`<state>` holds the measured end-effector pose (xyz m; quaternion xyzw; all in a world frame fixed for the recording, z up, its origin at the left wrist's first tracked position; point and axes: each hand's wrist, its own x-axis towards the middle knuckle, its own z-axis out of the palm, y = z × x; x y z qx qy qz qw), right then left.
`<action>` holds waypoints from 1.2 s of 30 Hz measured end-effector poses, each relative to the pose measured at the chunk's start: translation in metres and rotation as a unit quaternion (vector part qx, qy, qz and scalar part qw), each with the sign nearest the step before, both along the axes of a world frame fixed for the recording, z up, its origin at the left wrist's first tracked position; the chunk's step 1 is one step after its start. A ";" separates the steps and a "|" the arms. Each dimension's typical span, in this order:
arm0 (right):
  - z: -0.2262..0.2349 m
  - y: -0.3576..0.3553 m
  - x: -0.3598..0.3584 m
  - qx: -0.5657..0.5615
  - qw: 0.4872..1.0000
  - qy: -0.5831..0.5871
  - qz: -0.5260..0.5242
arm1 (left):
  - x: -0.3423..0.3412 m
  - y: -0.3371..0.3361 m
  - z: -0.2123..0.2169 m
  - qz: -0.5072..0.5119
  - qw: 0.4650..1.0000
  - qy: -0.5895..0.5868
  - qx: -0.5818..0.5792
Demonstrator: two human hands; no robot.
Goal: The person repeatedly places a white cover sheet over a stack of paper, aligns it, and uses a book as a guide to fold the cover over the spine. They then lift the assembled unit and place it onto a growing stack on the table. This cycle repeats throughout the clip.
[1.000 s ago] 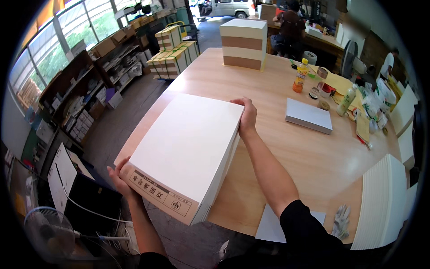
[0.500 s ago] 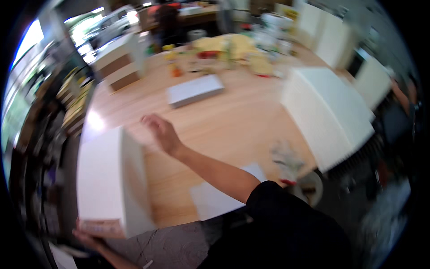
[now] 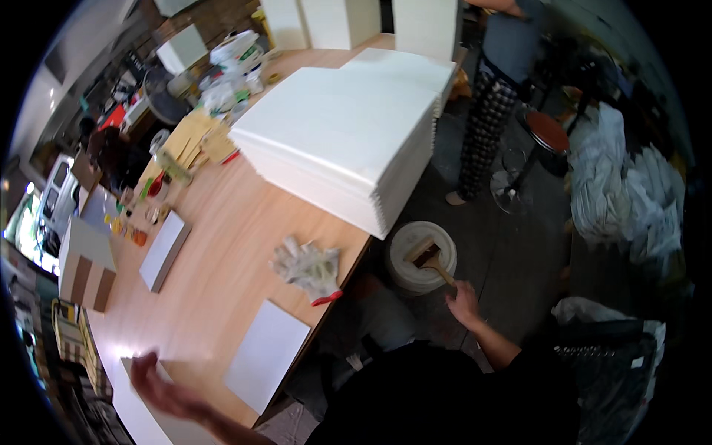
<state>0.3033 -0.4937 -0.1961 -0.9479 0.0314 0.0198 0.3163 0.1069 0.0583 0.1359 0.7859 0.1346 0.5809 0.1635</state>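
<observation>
My right hand (image 3: 466,305) is closed around the wooden handle of a wide flat brush (image 3: 445,274). The brush head lies over the mouth of a white bucket (image 3: 392,259), which stands beside the table edge; the bucket's contents are hard to make out. At the lower left, my left hand (image 3: 167,391) is raised above a white block-like stack (image 3: 134,404), its fingers apart and slightly blurred, holding nothing. Part of that stack is hidden by the hand and forearm. A white sheet or thin board (image 3: 267,356) rests on the wooden table (image 3: 215,259) between my hands.
A grey work glove with red cuff (image 3: 308,268) lies near the table edge. Behind it rises a tall stack of white sheets (image 3: 334,126). A flat white box (image 3: 165,251) sits further left. Another person (image 3: 489,111) stands beyond, near a red-topped stool (image 3: 547,132).
My view has swung to the right. The right hand has left the white stack and taken hold of the brush at the bucket. The left hand has come up from the stack's near lower end.
</observation>
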 end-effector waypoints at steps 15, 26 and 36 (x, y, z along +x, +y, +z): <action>0.021 0.015 0.026 0.011 0.998 -0.037 0.053 | 0.332 -0.180 0.080 -0.475 0.783 0.344 0.207; 0.315 0.131 0.057 0.188 0.835 -0.412 0.311 | 0.344 -0.169 0.064 -0.415 0.798 0.189 0.395; 0.345 0.166 0.069 -0.016 0.893 -0.340 0.295 | 0.345 -0.169 0.062 -0.429 0.801 0.179 0.377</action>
